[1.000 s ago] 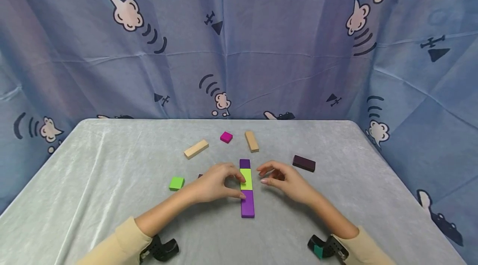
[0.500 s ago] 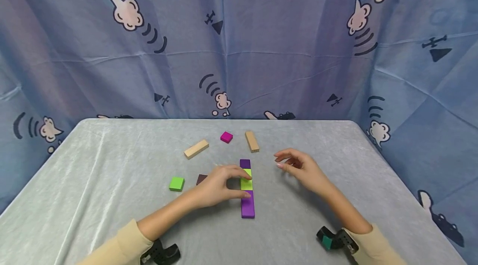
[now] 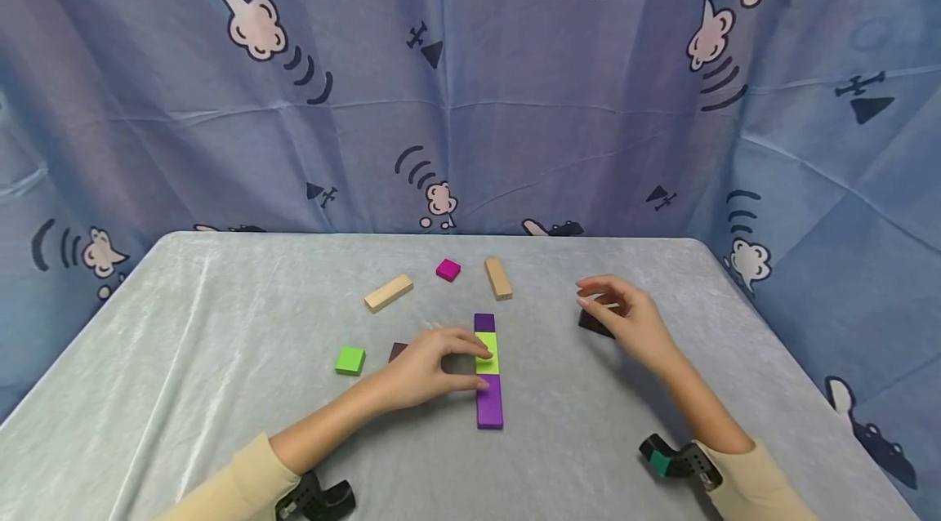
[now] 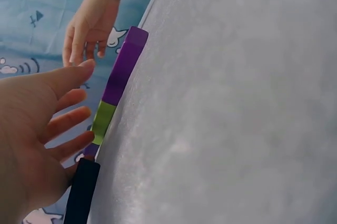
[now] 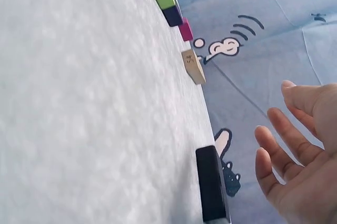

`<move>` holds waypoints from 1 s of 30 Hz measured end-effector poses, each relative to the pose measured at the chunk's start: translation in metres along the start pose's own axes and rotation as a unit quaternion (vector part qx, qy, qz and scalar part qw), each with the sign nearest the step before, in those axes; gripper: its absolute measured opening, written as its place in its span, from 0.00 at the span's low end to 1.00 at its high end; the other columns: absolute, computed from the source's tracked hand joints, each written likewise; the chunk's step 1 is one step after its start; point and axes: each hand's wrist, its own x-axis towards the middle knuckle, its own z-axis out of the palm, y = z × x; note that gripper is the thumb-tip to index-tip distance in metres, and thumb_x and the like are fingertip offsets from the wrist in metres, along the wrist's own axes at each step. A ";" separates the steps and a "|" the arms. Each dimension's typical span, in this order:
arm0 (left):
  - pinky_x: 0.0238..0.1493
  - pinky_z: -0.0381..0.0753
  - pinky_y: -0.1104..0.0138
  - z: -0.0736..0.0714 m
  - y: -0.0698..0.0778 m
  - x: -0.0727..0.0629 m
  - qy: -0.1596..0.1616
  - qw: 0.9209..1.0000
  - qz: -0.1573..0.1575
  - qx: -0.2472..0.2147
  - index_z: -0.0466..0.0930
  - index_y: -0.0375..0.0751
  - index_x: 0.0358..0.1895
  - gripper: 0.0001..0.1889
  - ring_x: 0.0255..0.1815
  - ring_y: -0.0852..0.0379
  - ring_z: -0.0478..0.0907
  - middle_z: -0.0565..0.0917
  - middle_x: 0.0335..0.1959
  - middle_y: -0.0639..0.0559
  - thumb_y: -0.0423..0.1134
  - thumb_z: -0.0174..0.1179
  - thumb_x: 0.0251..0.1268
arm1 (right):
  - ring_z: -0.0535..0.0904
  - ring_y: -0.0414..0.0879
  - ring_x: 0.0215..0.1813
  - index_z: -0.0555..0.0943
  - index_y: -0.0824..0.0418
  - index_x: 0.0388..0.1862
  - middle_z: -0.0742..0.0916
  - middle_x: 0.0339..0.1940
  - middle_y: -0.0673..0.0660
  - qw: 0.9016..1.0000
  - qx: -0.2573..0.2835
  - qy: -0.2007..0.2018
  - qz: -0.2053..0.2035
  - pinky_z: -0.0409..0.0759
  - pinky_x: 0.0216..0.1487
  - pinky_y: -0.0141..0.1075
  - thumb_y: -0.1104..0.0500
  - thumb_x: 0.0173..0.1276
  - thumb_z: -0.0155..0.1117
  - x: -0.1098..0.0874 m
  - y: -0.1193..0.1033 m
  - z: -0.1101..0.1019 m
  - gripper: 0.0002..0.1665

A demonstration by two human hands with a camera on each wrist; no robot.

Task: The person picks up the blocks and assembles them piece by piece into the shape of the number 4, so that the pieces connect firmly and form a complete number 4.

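In the head view a straight row runs up the table's middle: a purple block (image 3: 489, 408) nearest, a yellow-green block (image 3: 491, 366), then a short dark purple block (image 3: 483, 322). My left hand (image 3: 419, 370) is at the row's left side, thumb and fingers apart, fingertips overlapping it. The left wrist view shows these fingers loosely spread beside the row, holding nothing. Farther right, my right hand (image 3: 631, 321) hovers over a black block (image 3: 592, 323) and partly hides it. In the right wrist view its relaxed fingers are clear of that block (image 5: 210, 184).
Two light wooden blocks, one left (image 3: 388, 292) and one right (image 3: 498, 278), lie beyond the row with a magenta block (image 3: 448, 269) between. Left of the row are a green block (image 3: 350, 360) and a brown block (image 3: 397, 350), mostly behind my left hand. A patterned curtain (image 3: 485, 80) hangs behind the table.
My right hand has moved away from the row, right and farther back, to above the black block. My left hand has stayed at the row with only a slight shift, uncovering some of the brown block.
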 end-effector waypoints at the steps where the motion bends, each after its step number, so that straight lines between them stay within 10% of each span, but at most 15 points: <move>1: 0.67 0.79 0.58 0.000 -0.001 0.000 -0.001 1.000 0.000 0.002 0.90 0.40 0.56 0.19 0.61 0.52 0.83 0.88 0.55 0.50 0.42 0.76 0.64 | 0.81 0.30 0.47 0.83 0.70 0.60 0.88 0.53 0.68 1.000 -0.002 0.003 0.002 0.79 0.48 0.23 0.64 0.78 0.65 0.000 0.001 -0.001 0.16; 16: 0.70 0.77 0.57 0.004 -0.005 -0.004 -0.005 0.999 0.027 0.026 0.90 0.39 0.57 0.21 0.66 0.51 0.81 0.87 0.60 0.49 0.43 0.77 0.63 | 0.80 0.29 0.49 0.83 0.68 0.61 0.87 0.56 0.66 0.999 -0.039 0.011 0.010 0.78 0.49 0.24 0.63 0.76 0.68 0.001 0.021 -0.014 0.18; 24: 0.71 0.76 0.57 0.004 -0.005 -0.003 -0.018 0.999 0.029 0.031 0.89 0.39 0.58 0.21 0.68 0.50 0.80 0.85 0.63 0.48 0.43 0.76 0.65 | 0.83 0.59 0.58 0.81 0.69 0.65 0.86 0.60 0.69 0.997 -0.066 -0.034 0.033 0.80 0.53 0.31 0.61 0.76 0.68 -0.001 0.032 -0.021 0.22; 30: 0.72 0.76 0.57 0.004 -0.003 -0.003 -0.026 0.998 0.033 0.054 0.88 0.38 0.59 0.20 0.68 0.50 0.79 0.85 0.63 0.47 0.43 0.74 0.68 | 0.83 0.63 0.58 0.80 0.68 0.66 0.85 0.61 0.69 0.993 -0.069 -0.064 0.065 0.82 0.48 0.33 0.59 0.75 0.70 -0.002 0.035 -0.023 0.24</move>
